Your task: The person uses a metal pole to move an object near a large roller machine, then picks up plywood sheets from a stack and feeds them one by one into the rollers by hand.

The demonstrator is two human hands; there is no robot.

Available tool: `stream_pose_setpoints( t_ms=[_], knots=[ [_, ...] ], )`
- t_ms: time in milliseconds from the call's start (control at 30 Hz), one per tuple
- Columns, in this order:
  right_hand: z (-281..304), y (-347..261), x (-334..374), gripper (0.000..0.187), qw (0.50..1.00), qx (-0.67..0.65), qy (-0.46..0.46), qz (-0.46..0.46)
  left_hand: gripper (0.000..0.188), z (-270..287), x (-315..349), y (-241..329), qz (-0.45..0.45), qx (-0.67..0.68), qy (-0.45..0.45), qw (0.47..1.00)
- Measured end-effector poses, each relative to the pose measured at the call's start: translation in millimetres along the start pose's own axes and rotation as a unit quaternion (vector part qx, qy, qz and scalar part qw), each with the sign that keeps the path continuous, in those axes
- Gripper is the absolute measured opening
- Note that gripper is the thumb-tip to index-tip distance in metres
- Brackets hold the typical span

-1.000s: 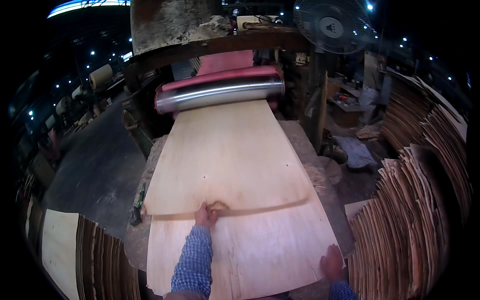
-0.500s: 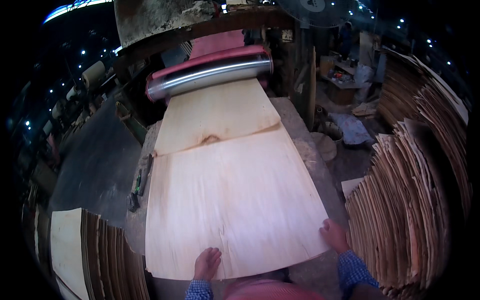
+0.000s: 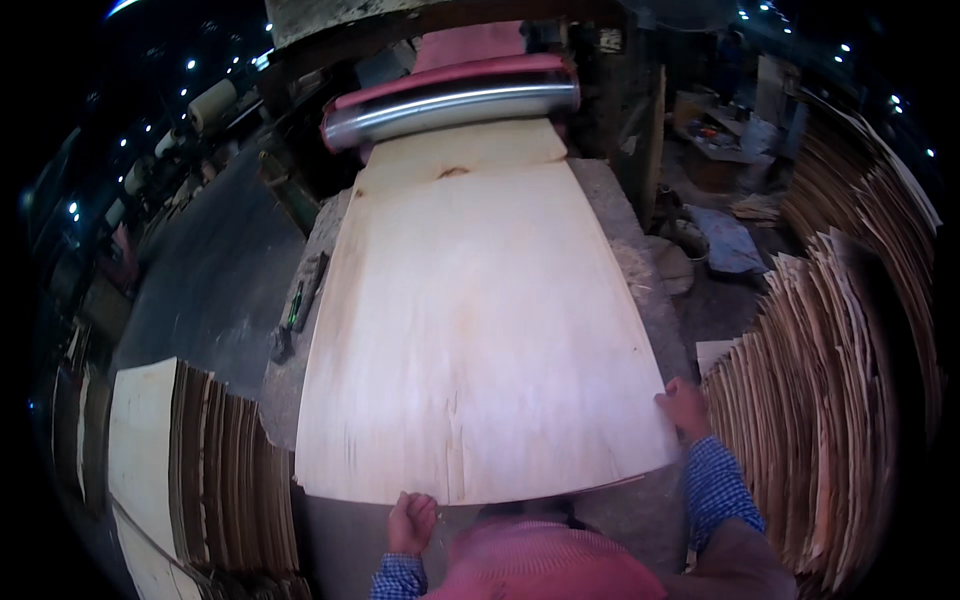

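Observation:
A large pale wood veneer sheet lies flat before me, its near edge by my body. At its far end another veneer sheet with a dark knot on its edge runs to the shiny metal roller. My left hand is closed, fingers curled, just at the near edge; nothing shows in it. At the right edge, my right hand has its fingers closed on the sheet's border, slightly blurred.
A machine frame and pink roller covering stand ahead. Stacked veneer leans at the right and near left. A dark tool with a green part lies on the left ledge. A bucket stands at the right.
The knotted sheet has slid away toward the roller, showing more of the sheet nearer me. My left hand has gone from over the sheet to its near edge. The view has shifted.

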State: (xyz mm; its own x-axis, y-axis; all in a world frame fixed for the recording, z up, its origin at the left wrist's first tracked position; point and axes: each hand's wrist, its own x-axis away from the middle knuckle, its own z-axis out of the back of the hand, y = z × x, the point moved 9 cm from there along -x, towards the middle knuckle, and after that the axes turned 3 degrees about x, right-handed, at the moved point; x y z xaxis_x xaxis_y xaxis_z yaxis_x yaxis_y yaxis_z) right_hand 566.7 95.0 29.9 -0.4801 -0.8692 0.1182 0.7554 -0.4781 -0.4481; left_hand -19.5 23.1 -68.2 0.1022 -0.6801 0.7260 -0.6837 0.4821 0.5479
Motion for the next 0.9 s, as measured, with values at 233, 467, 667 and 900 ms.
stream_pose_setpoints(
  t_ms=[233,467,667,900],
  knots=[
    [10,-53,1,0.03,0.924,-0.346,-0.159,-0.042,0.042,10,-17,-13,0.035,-0.013,-0.058,0.998],
    [107,-164,37,0.034,0.713,-0.69,-0.126,-0.013,0.071,-68,58,-14,0.11,0.041,-0.263,0.958],
    [-31,-50,16,0.037,0.775,-0.604,-0.162,-0.089,0.056,-36,8,14,-0.013,0.08,-0.03,0.996],
    [23,-102,68,0.038,0.734,-0.659,-0.159,-0.04,0.054,53,8,-3,0.04,0.055,0.088,0.994]
  ],
)
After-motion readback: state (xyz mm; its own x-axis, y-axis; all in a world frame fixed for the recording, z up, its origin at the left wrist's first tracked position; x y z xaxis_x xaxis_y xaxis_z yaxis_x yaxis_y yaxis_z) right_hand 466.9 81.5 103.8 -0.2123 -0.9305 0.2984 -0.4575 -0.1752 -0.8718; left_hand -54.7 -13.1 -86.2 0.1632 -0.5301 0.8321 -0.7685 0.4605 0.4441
